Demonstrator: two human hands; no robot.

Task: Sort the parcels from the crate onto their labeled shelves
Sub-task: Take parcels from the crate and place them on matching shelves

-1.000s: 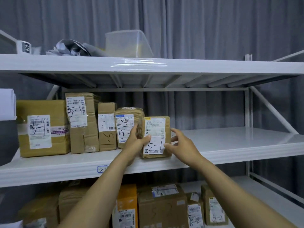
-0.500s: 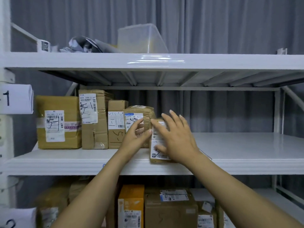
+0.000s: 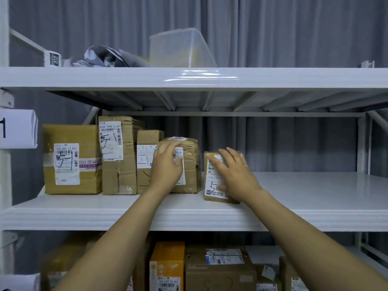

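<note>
A small brown parcel (image 3: 214,181) with a white label marked "5" stands upright on the middle shelf (image 3: 189,217). My right hand (image 3: 235,175) lies flat against its front, fingers spread. My left hand (image 3: 167,166) rests open on the front of the taped brown parcel (image 3: 191,164) just to its left. A narrow gap separates the two parcels. Left of them stand three more cardboard parcels (image 3: 71,158) in a row, their labels marked "5-1".
The middle shelf is bare to the right of the small parcel. The top shelf (image 3: 189,77) carries a translucent plastic tub (image 3: 180,49) and crumpled paper. The lower shelf holds several parcels, among them an orange box (image 3: 167,263). A white upright post (image 3: 5,143) stands at the left.
The small parcel went from being held between both hands to standing on the shelf. My right hand moved onto its front and my left hand shifted onto the neighbouring parcel.
</note>
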